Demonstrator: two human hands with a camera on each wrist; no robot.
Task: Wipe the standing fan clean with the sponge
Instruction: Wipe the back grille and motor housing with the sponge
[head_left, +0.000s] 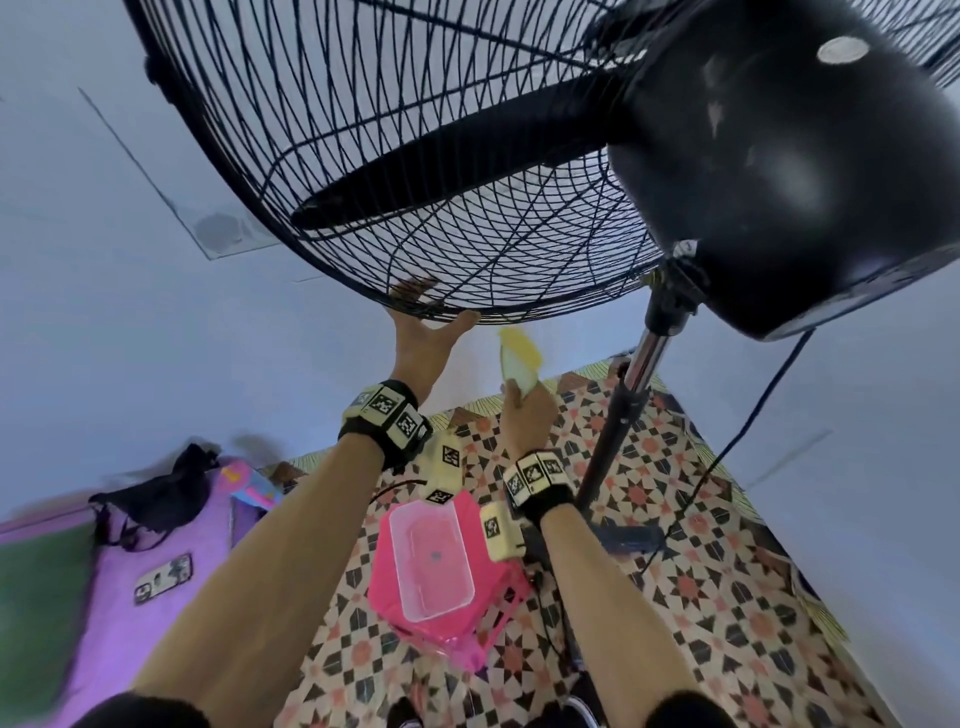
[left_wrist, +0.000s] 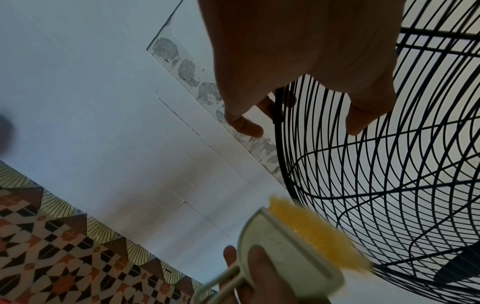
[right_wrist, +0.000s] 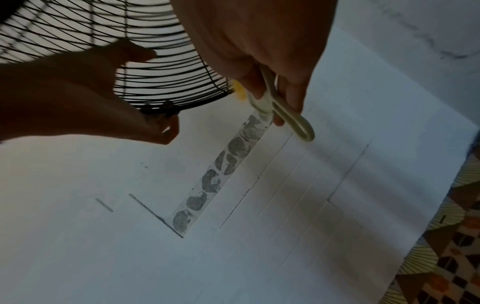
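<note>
The black standing fan fills the upper head view, with its wire cage (head_left: 415, 156) and round motor housing (head_left: 779, 156). My left hand (head_left: 421, 338) grips the cage's lower rim, thumb on the near side and fingers behind the wires. The left wrist view shows the left hand (left_wrist: 298, 61) curled at the cage (left_wrist: 389, 185). My right hand (head_left: 524, 410) holds a cream-handled sponge (head_left: 519, 353) with its yellow pad just below the rim. The yellow pad (left_wrist: 311, 232) is close to the wires. My right hand (right_wrist: 259, 51) pinches the looped handle (right_wrist: 285, 117).
The fan pole (head_left: 623, 426) drops to a patterned tile floor (head_left: 701, 571), with a black cord (head_left: 748, 426) hanging beside it. Below my arms a clear tub (head_left: 431, 561) sits on a pink stool (head_left: 457, 639). A purple mat (head_left: 145, 597) with a black bag (head_left: 161, 493) lies left. A white wall stands behind.
</note>
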